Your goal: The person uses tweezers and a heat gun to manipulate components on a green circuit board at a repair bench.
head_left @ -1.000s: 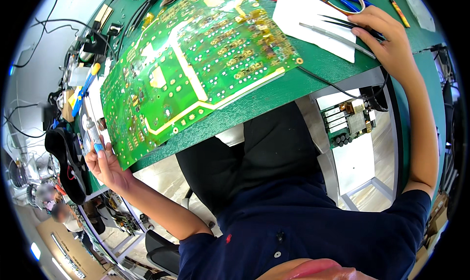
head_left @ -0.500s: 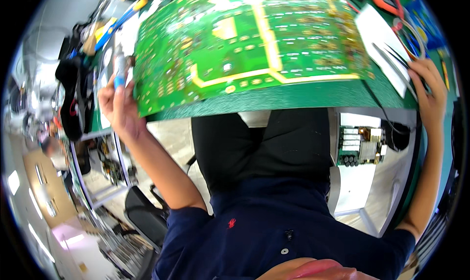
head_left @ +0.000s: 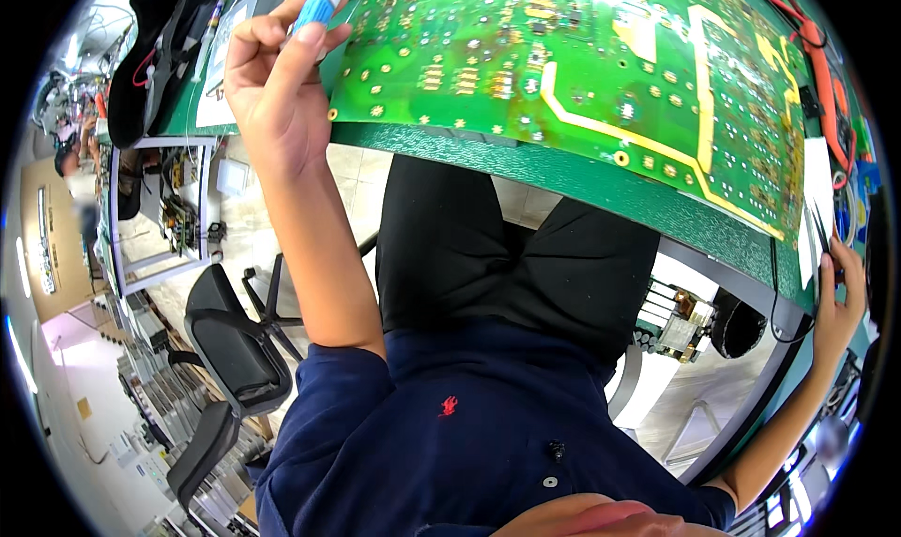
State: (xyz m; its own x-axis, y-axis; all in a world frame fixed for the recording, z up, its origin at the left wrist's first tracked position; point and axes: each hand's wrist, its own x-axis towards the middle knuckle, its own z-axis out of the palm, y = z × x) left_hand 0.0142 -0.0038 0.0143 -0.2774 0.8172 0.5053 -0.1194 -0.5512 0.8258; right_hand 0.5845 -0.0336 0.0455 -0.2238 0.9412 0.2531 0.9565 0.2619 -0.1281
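My left hand (head_left: 286,100) is at the upper left, closed on a blue-and-white tube-like tool (head_left: 321,9) beside the left end of a large green circuit board (head_left: 601,91). The board lies on the green desk (head_left: 563,171) and shows gold tracks and small parts. At the right edge of the view, my right hand (head_left: 838,298) has its fingers on black tweezers (head_left: 819,220) at a white paper (head_left: 813,180) beside the board.
A black curved case (head_left: 141,49) lies at the upper left, red-and-black tools (head_left: 826,96) at the upper right. Below are an office chair (head_left: 221,330) and a shelf holding another board assembly (head_left: 685,321). A co-worker (head_left: 70,171) is at the far left.
The view has swung toward the left end of the desk, so my left hand with the tube appears higher and the board and right hand sit further right, the latter lower.
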